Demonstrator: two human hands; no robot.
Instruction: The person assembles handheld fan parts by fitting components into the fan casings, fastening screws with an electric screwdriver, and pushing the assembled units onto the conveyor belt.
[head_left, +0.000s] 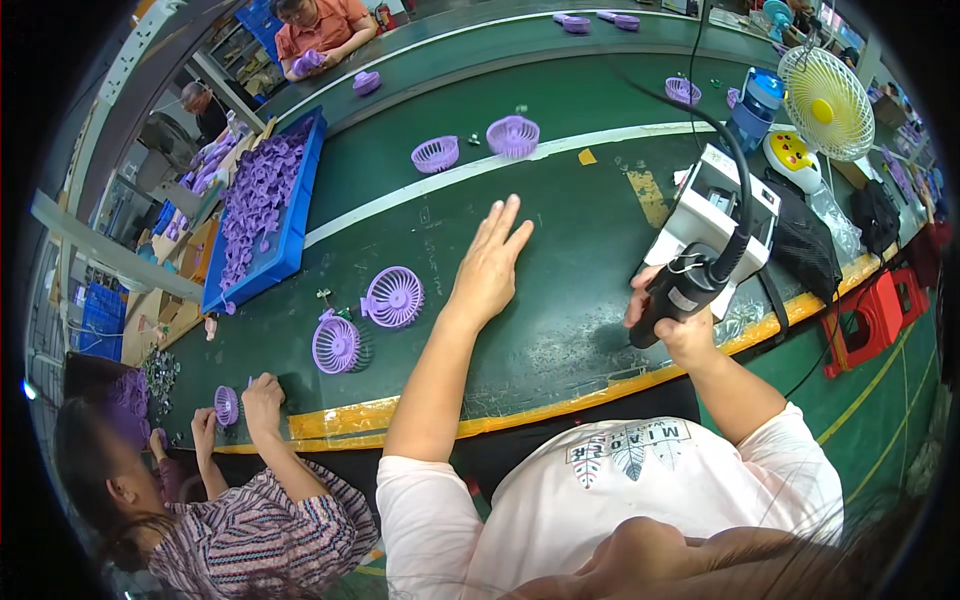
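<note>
My left hand (490,265) is stretched out over the green work surface (560,300), fingers extended and holding nothing. Beyond its fingertips lies a slightly blurred purple fan housing (513,136), with another fan housing (436,154) to its left; the hand touches neither. My right hand (688,338) is closed round a black corded power tool (682,303), apparently an electric screwdriver. Its body slants beside a white boxy device (715,205); its tip cannot be made out. Left of my left forearm rest two round slatted purple fan housings, one upper (393,296) and one lower (336,343).
A blue tray (312,190) heaped with purple parts stands at the left. A co-worker's hands (262,400) handle a small purple housing (227,405). A yellow-white fan (825,103), blue-capped bottle (757,110) and black bag (805,250) stand right. A cable (742,150) hangs over the device.
</note>
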